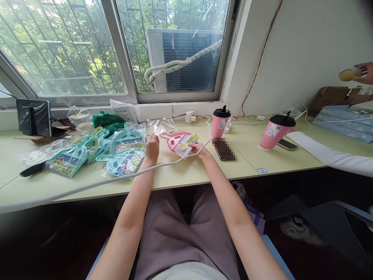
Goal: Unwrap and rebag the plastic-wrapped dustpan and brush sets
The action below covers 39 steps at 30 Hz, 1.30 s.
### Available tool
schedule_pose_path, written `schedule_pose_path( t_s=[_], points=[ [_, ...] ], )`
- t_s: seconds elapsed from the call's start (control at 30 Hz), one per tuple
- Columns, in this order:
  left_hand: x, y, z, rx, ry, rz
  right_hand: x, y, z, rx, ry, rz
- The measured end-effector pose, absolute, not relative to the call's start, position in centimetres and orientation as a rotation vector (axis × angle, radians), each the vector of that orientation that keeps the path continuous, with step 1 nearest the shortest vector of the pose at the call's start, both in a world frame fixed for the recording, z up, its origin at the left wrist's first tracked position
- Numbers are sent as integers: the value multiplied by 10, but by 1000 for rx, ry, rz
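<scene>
My right hand [197, 149] grips a small pink dustpan [171, 140] by its wide end, over the tabletop. A brush with white bristles sits in the pan, and a green and white printed card [188, 142] covers part of it. The pan's handle points left, towards my left hand [152, 147]. That hand is closed, its fingertips pinching the edge of a crumpled clear plastic bag [163, 126]. Just left of it lie several bagged mint-green dustpan sets [125, 161], partly stacked on one another.
A white cable [171, 161] crosses in front of my hands. Two pink cups [220, 126] with black lids and a dark phone [224, 149] stand or lie to the right. On the left are a black-handled tool [32, 169] and a tablet [33, 117]. Another person's hand [365, 73] shows far right.
</scene>
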<state>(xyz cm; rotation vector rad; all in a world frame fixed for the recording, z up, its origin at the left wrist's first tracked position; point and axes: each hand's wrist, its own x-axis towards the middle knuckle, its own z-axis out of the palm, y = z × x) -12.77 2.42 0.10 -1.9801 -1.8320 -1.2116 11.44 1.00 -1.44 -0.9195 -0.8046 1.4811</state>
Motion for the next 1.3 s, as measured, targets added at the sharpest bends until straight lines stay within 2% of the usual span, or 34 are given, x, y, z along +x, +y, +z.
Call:
schedule_pose_path(
  t_s=[0.23,0.43,0.67,0.83,0.97,1.13,1.3],
  points=[
    [-130,23,8,-1694,-1714,-1780,108,5,-8,-823,-790,1455],
    [-136,27,13,-1510,-1808,-1937,109,4,-6,-786,-816,1486],
    [-124,22,10,-1708,-1666,-2078,105,7,-13,-835,-759,1413],
    [-109,18,3,-1886,-1467,-2158,98,6,-13,-789,-831,1481],
    [-102,17,0,-1882,-1483,-2190,95,9,-17,-753,-810,1481],
    [-96,14,2,-2001,-1239,-2435,96,18,-25,-721,-718,1381],
    [-89,5,10,-2161,-1200,-2668,100,24,-29,-717,-571,1274]
  ],
)
